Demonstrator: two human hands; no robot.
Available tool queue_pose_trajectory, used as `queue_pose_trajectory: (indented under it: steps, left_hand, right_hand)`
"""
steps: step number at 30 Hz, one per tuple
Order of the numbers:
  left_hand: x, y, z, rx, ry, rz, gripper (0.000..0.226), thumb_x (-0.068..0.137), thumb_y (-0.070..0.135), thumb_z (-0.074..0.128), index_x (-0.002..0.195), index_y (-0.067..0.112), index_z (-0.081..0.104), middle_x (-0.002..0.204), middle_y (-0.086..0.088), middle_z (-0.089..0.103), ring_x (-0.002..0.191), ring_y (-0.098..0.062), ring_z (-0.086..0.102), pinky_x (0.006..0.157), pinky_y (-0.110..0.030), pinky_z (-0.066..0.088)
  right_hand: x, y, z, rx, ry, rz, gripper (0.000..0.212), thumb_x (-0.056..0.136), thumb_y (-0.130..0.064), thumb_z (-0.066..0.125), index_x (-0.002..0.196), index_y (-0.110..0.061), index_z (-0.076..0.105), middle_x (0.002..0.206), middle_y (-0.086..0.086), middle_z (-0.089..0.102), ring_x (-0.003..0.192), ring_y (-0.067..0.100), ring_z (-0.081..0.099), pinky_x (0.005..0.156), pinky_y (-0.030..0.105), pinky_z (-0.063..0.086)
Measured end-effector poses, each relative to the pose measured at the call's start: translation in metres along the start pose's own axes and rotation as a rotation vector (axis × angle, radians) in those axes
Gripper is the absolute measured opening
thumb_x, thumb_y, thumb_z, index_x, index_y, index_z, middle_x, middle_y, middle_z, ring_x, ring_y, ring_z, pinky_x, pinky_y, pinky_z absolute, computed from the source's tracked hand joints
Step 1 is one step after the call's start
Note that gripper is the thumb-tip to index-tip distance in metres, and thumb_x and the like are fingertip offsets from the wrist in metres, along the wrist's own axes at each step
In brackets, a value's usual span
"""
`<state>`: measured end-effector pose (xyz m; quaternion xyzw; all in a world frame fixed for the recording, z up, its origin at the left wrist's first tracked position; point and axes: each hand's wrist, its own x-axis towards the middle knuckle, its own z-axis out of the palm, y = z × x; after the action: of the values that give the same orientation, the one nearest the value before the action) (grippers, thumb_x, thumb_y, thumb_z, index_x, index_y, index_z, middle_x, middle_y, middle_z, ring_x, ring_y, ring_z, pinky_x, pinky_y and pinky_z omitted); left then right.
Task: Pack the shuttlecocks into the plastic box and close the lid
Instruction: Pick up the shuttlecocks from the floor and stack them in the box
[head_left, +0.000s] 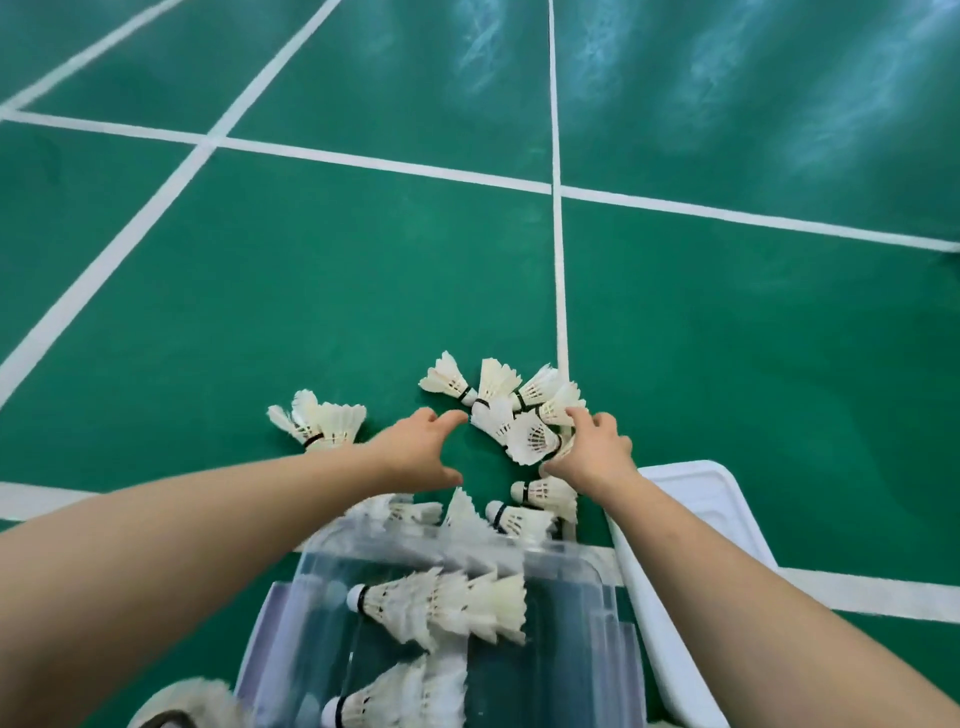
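A clear plastic box (597, 577) stands open on the floor at the bottom centre, with nested white shuttlecocks (447, 605) lying in it. Beyond it, a heap of loose shuttlecocks (509, 410) lies on the green court. My right hand (592, 452) rests on the heap's near right side, fingers curled around a shuttlecock (532, 441). My left hand (421, 449) hovers just left of the heap, fingers spread, holding nothing. A small cluster of shuttlecocks (322, 423) lies further left. More shuttlecocks (524, 512) lie against the box's far rim. The white lid (696, 499) lies right of the box.
Green court floor (311, 270) with white lines stretches all around. A fuzzy pale object (182, 704) shows at the bottom left edge beside the box.
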<state>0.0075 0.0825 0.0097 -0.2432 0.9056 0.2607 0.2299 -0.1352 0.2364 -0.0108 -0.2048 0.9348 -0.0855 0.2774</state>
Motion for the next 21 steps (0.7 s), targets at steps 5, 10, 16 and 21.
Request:
queue_pose_trajectory:
  steps: [5,10,16,21]
  left_hand:
    - [0.053,-0.001,0.022,-0.127,0.057,0.005,0.091,0.079,0.039,0.067,0.146,0.037,0.006,0.144,-0.006,0.03,0.117,-0.024,0.049,0.095,-0.034,0.045]
    - [0.085,-0.007,0.037,-0.362,0.073,-0.081,0.089,0.079,0.038,0.069,0.147,0.035,0.011,0.148,-0.005,0.029,0.127,-0.023,0.044,0.101,-0.031,0.038]
    - [0.093,0.01,0.036,-0.316,0.093,-0.107,0.04,0.087,0.03,0.061,0.121,0.011,0.057,0.129,-0.01,0.052,0.114,-0.024,0.052,0.089,-0.027,0.04]
    - [0.075,0.025,0.025,-0.414,0.199,-0.047,0.016,0.087,0.02,0.057,0.097,0.01,0.065,0.099,-0.006,0.065,0.087,-0.022,0.056,0.068,-0.025,0.035]
  right_hand:
    - [0.053,0.001,0.009,-0.004,-0.03,-0.106,0.105,0.065,-0.047,0.08,0.146,-0.037,0.015,0.158,0.002,-0.001,0.141,0.038,0.011,0.111,0.051,0.027]
    - [0.079,-0.011,0.02,0.102,-0.168,-0.164,0.068,0.076,-0.039,0.07,0.136,-0.033,0.039,0.141,0.008,0.042,0.123,0.03,0.047,0.101,0.038,0.042]
    - [0.07,-0.019,0.024,0.204,-0.05,-0.231,0.049,0.084,0.0,0.044,0.122,-0.028,0.059,0.114,0.01,0.065,0.077,0.024,0.055,0.063,0.027,0.044]
    - [0.051,-0.021,0.006,0.273,0.011,-0.254,0.042,0.086,-0.005,0.051,0.121,-0.026,0.06,0.12,0.004,0.064,0.092,0.021,0.058,0.075,0.023,0.044]
